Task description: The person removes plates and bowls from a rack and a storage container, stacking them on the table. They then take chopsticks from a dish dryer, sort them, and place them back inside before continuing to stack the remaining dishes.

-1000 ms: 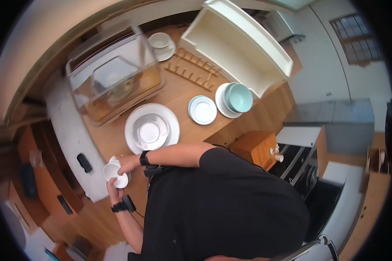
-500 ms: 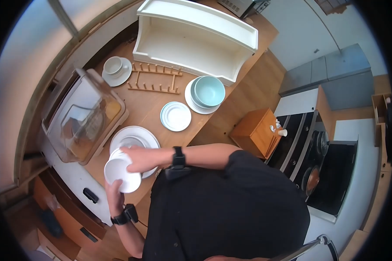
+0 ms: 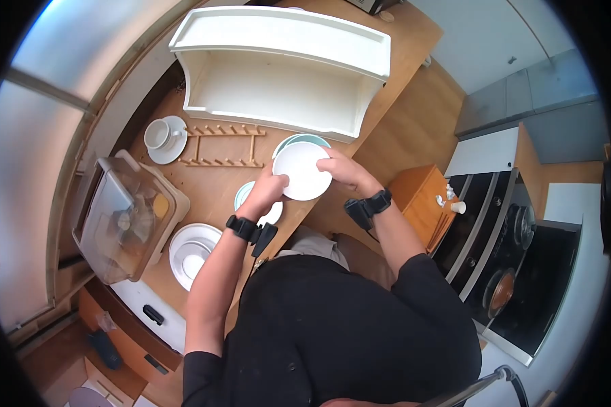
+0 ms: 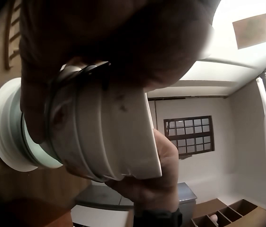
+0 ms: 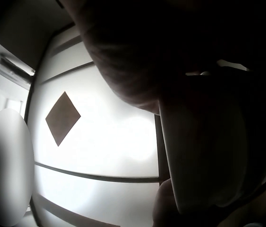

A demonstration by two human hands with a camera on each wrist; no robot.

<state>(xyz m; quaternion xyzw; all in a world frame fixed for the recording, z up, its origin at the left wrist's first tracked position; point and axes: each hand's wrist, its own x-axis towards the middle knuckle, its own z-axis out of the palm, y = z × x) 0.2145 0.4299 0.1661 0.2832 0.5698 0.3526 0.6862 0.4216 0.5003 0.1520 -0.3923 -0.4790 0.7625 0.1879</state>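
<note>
Both hands grip a stack of nested white bowls (image 3: 302, 171) by its sides, the left hand (image 3: 268, 193) on one side and the right hand (image 3: 344, 169) opposite. The left wrist view shows several bowls (image 4: 118, 123) in the stack, tilted on their side in that image, between the left hand (image 4: 104, 42) and the right hand (image 4: 152, 191). Partly hidden behind the stack are green bowls (image 3: 304, 138), which stand on white plates (image 4: 0, 127). A smaller pile of plates (image 3: 273, 214) lies beside the left hand. The right wrist view is dark, with one bowl side (image 5: 208, 156) visible.
A white shelf unit (image 3: 271, 88) stands at the back of the wooden table (image 3: 217, 183). In front of it lies a wooden peg rack (image 3: 224, 163). To the left are a cup (image 3: 157, 134) on saucers, a clear-lidded box (image 3: 119, 224) and large plates (image 3: 176, 254).
Both hands have moved right with the white bowls, from beside the large plates to over the green bowls. The large plates are uncovered now, and the head view has shifted.
</note>
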